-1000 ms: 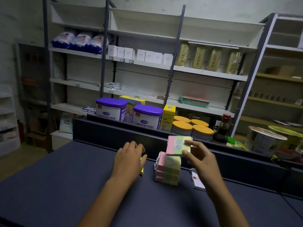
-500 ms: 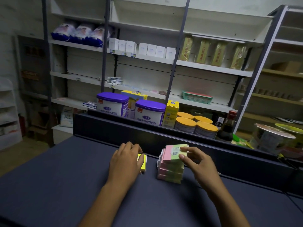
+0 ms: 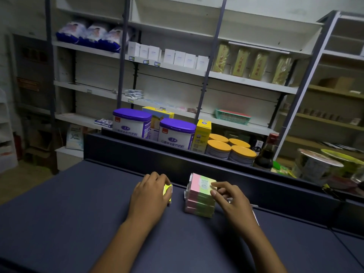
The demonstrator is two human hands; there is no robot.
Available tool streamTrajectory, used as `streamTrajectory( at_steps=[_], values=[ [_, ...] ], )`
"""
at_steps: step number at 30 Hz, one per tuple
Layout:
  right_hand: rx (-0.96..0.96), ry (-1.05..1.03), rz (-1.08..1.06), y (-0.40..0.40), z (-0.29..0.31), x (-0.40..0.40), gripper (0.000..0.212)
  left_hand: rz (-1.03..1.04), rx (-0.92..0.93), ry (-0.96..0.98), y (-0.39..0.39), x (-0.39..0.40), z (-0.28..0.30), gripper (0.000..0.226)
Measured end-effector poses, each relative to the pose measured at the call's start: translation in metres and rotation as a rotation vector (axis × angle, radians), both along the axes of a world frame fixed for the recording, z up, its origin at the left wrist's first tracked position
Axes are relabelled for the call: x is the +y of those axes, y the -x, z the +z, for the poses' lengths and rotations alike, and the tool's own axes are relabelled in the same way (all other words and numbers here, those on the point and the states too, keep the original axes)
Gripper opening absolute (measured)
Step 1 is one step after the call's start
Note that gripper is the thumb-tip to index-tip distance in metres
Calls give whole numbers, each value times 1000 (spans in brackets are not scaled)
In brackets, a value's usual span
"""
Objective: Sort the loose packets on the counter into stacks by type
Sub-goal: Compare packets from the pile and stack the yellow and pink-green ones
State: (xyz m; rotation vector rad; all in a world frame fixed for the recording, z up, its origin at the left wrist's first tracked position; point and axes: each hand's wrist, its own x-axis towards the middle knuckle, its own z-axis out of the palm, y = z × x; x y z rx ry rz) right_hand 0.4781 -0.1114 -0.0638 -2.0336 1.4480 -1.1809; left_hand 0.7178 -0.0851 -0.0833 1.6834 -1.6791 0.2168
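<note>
A neat stack of pink-and-green packets (image 3: 200,196) stands on the dark table (image 3: 69,213). The right hand (image 3: 229,200) pinches its top packet's near corner. The left hand (image 3: 149,196), just beside the stack, curls over a yellow packet (image 3: 167,191).

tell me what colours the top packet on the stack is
Pink on its left half and pale green on its right, the top packet shows best in the head view.

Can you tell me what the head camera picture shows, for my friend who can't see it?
A person's right hand touches the top of a pink-and-green packet stack on a dark counter. Their left hand covers a yellow packet beside it, with shop shelves behind.
</note>
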Motion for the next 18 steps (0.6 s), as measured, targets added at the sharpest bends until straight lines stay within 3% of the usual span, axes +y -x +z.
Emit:
streamTrajectory(
  at_steps=[4,11,18],
  values=[
    [161,78,-73,23,2,12,22,-36,-10,1,8,4,6,16],
    [740,-12,-192,98,16,54,41,-174,-30,27,70,30,36,19],
    [773,-114,-303,202,36,125,52,-370,-159,-116,184,75,55,29]
  ],
)
